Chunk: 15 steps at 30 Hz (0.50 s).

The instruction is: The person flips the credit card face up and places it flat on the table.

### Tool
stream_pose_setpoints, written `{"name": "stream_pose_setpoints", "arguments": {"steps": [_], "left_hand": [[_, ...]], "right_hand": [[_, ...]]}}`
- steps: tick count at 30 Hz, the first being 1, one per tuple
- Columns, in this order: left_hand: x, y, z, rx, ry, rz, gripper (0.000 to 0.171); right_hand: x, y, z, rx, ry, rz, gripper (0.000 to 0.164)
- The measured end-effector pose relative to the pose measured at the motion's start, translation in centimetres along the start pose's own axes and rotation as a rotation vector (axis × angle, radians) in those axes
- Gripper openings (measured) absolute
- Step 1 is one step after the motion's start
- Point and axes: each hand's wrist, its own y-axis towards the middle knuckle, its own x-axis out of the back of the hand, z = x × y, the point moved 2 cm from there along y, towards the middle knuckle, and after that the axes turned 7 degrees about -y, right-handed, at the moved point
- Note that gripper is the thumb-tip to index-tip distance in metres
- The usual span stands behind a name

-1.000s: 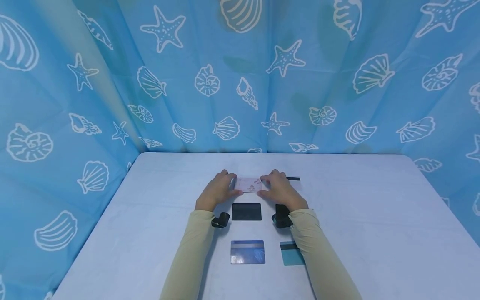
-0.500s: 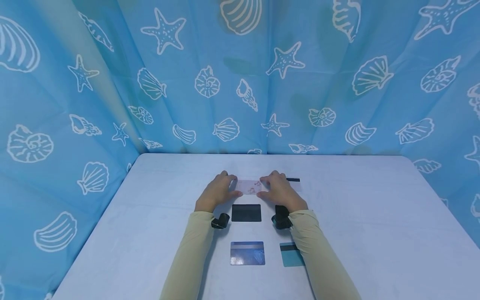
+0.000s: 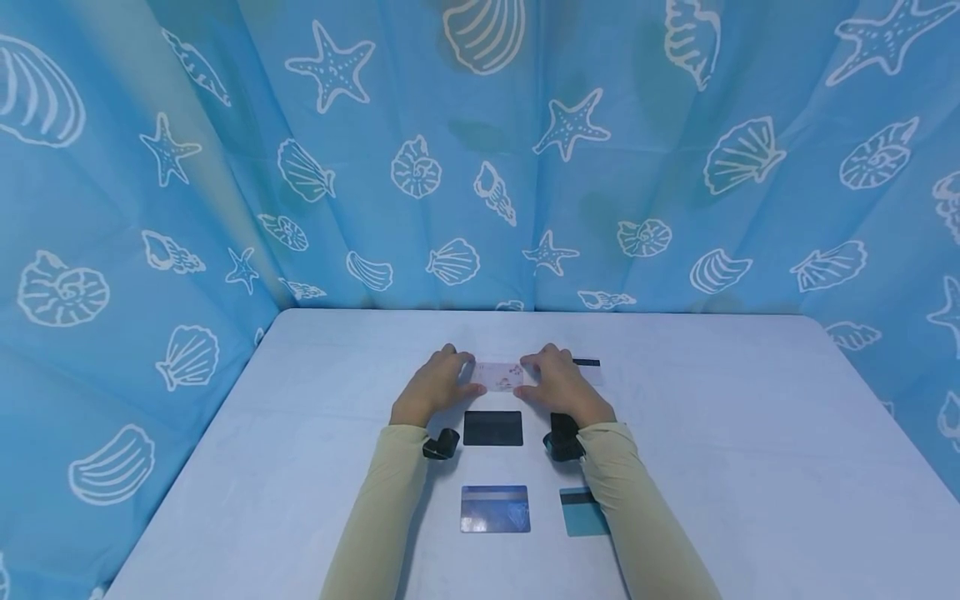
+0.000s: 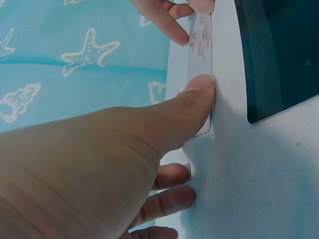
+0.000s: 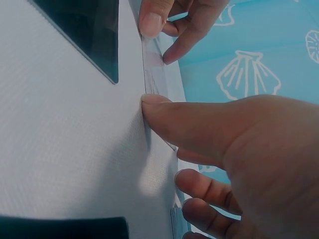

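Pink card point(image 3: 498, 377) is pinched near its ends, unreleased, by half-closed left hand point(image 3: 435, 385) and right hand point(image 3: 562, 387); other cards point(image 3: 495, 509) are already laid on the desk point(image 3: 712, 400)

Teal card point(image 3: 584, 515), part-hidden; pink card point(image 3: 498, 377), seemingly blurred

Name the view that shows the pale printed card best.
Head view: the pale printed card shows most of its printed face. Both wrist views show it as a narrow, foreshortened strip, partly covered by fingers.
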Motion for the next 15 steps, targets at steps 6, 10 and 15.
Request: {"name": "stream_pose_setpoints", "arguments": {"steps": [6,10,15], "left_hand": [[0.5,-0.1,0.1,-0.017,-0.011,-0.003,0.059],[0.5,0.1,0.2,-0.058,-0.033,-0.028,0.054],[0.6,0.3,0.2,-0.109,-0.073,-0.096,0.05]], "right_hand": [[0.3,0.0,0.1,0.011,0.024,0.004,0.062],[0.8,-0.1,-0.1,0.004,0.04,0.002,0.061],[1.8,-0.4,-0.7,0.013,0.073,-0.026,0.059]]}}
